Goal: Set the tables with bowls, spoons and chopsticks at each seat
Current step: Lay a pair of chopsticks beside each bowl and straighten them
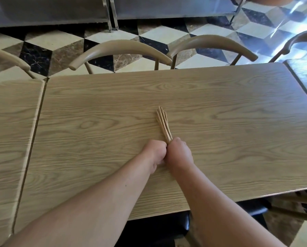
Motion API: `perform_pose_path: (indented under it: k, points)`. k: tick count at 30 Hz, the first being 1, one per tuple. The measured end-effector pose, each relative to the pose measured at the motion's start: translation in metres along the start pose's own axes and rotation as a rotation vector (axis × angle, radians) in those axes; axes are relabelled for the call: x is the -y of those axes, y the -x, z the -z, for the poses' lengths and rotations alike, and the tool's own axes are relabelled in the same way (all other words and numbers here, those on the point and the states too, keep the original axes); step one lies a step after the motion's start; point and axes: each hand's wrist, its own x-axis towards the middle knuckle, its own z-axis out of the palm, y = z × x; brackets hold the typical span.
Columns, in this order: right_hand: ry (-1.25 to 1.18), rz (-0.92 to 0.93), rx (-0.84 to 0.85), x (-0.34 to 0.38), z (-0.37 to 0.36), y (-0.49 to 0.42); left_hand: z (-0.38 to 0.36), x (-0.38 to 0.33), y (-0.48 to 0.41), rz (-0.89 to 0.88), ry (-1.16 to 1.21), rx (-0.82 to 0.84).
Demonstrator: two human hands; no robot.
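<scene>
A bundle of several pale wooden chopsticks (163, 124) fans out over the middle of the light wood table (95, 107), tips pointing away from me. My left hand (154, 154) and my right hand (180, 154) sit side by side, both curled round the near ends of the bundle. The parts of the chopsticks inside my fists are hidden. No bowls or spoons show in the head view.
Two curved tan chair backs (120, 50) (211, 43) stand along the table's far edge. A second table (8, 139) abuts on the left, a third (306, 77) on the right. A black seat (158, 229) sits below the near edge. Checkered tile floor lies beyond.
</scene>
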Motion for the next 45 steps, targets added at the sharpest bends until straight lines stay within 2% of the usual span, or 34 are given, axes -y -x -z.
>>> perform_pose_path:
  k: [3,6,11,12,14,16,18,22,25,29,32,36,41,45]
  points:
    - [-0.048,-0.039,-0.054,-0.001,-0.003,0.004,0.003,0.004,0.01,0.029,0.079,0.042]
    - [0.06,-0.036,-0.032,-0.002,0.002,0.0,0.004,0.006,0.011,0.017,0.099,0.071]
    - [0.283,0.135,0.184,0.02,0.008,0.014,0.021,0.009,0.008,-0.085,0.015,0.074]
    - [0.218,0.184,0.227,0.027,0.006,0.023,0.03,0.01,0.01,-0.084,-0.009,0.076]
    - [-0.079,0.234,0.308,0.043,-0.001,0.047,0.055,0.009,0.021,-0.078,0.003,0.097]
    - [-0.459,0.138,0.419,0.063,-0.011,0.073,0.092,0.01,0.043,-0.083,0.052,0.142]
    - [-0.705,0.079,0.54,0.084,-0.022,0.097,0.137,0.014,0.064,-0.13,0.103,0.167]
    - [-0.927,0.066,0.795,0.14,-0.052,0.155,0.237,0.029,0.113,-0.2,0.202,0.165]
    - [-0.942,0.106,0.868,0.19,-0.084,0.203,0.306,0.047,0.149,-0.201,0.314,0.148]
    - [-0.941,0.169,0.865,0.265,-0.137,0.277,0.409,0.081,0.192,-0.237,0.336,0.087]
    - [-0.991,0.169,0.858,0.322,-0.18,0.336,0.49,0.105,0.216,-0.203,0.469,0.041]
    - [-0.917,0.19,0.743,0.386,-0.23,0.401,0.583,0.129,0.243,-0.231,0.423,0.002]
    - [-0.774,0.243,0.623,0.439,-0.267,0.443,0.65,0.147,0.263,-0.219,0.396,-0.055]
    - [-0.736,0.255,0.612,0.451,-0.28,0.457,0.676,0.157,0.269,-0.233,0.362,-0.027]
